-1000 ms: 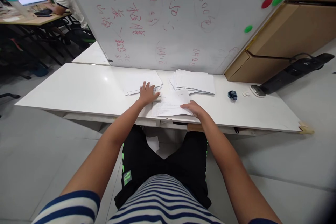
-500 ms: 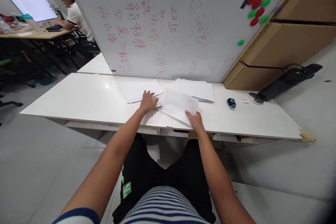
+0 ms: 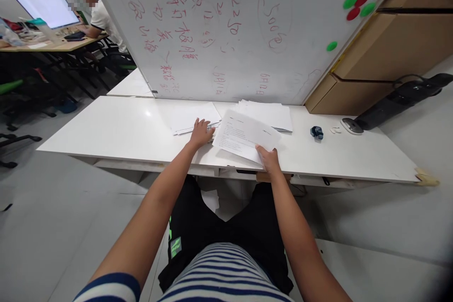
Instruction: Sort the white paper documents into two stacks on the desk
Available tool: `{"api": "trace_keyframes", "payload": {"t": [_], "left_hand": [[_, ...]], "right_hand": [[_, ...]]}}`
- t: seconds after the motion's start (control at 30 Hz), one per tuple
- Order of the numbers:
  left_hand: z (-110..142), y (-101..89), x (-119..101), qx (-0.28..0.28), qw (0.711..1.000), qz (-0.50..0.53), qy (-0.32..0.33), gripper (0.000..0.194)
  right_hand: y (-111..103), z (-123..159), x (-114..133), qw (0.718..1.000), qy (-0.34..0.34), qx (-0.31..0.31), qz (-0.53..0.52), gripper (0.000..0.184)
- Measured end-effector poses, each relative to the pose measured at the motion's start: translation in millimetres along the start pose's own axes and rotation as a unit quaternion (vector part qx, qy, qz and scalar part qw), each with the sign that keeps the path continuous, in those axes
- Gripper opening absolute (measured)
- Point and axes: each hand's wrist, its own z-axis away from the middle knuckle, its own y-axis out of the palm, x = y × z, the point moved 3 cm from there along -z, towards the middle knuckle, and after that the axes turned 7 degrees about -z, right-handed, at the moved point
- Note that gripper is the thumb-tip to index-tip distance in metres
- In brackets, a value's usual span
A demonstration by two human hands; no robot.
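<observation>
Apparently an office: whiteboard (image 3: 244, 61), papers (image 3: 267, 115), desk (image 3: 106, 127), lit monitor (image 3: 44, 5) beyond.

Sheet (image 3: 244, 133) near counter's (image 3: 354, 158) front edge hides fingers of right hand (image 3: 270, 158); print too small to read; whiteboard (image 3: 247, 52) top cut off.

Wide-open room on the left here: the worktop (image 3: 99, 127) runs bare right up to the left hand (image 3: 201, 133). Into the middle, and it's crowded! 2 paper stacks, the left stack (image 3: 193, 117) and the right stack (image 3: 278, 116), sit near the back, and the held sheet (image 3: 244, 138) slants across the front of the space between them. The right hand (image 3: 269, 159) blocks the sheet's near right corner. Behind, the whiteboard (image 3: 247, 56) walls off the back. Over right, a bare strip separates the right stack from the dark blue object (image 3: 317, 132); small white pieces (image 3: 335, 130) and a rounded device (image 3: 352, 126) follow, with cardboard boxes (image 3: 354, 95) behind. In front of those, the near edge lies open.
</observation>
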Motion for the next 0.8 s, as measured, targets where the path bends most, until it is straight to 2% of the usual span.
{"api": "trace_keyframes", "payload": {"t": [0.27, 0.4, 0.7, 0.8], "left_hand": [[4, -7.2, -8, 0.024, 1.000, -0.020, -0.002, 0.060], [4, -6.5, -7, 0.035, 0.999, -0.010, 0.005, 0.060], [10, -11.2, -16, -0.008, 0.999, -0.048, 0.025, 0.048], [14, -12.6, -19, 0.021, 0.997, -0.073, -0.004, 0.050]], "right_hand": [[2, 3, 3, 0.999, 0.009, 0.025, 0.021, 0.046], [2, 3, 2, 0.999, 0.017, 0.012, 0.051, 0.045], [2, 7, 9, 1.000, -0.008, 0.010, 0.029, 0.049], [2, 7, 8, 0.999, 0.014, -0.001, 0.047, 0.049]]}}
